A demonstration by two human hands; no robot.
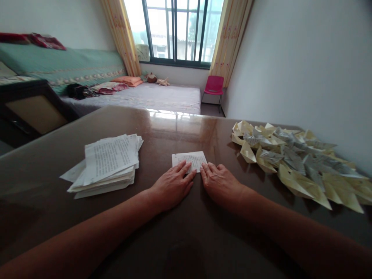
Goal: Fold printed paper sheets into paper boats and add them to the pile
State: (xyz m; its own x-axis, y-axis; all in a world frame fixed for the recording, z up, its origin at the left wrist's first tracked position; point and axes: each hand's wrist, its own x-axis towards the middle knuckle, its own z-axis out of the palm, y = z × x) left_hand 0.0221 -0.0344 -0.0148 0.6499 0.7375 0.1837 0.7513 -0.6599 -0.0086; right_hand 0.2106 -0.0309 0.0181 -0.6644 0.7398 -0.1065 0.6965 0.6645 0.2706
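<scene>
A small piece of printed paper (192,157) lies flat on the table in front of me; it looks folded, and my fingers cover its near edge. My left hand (173,185) rests palm down, with its fingers stretched out over the paper's lower left part. At the lower right corner, my right hand (221,183) has its fingers bent and held close together, with the tips on the paper. Its thumb is mostly hidden.
A stack of printed sheets (109,164) lies to the left on the brown table (174,240). Several folded paper boats (296,180) crowd the right side, near the wall. Beyond the table are a bed (162,97), a pink chair (214,85) and a window.
</scene>
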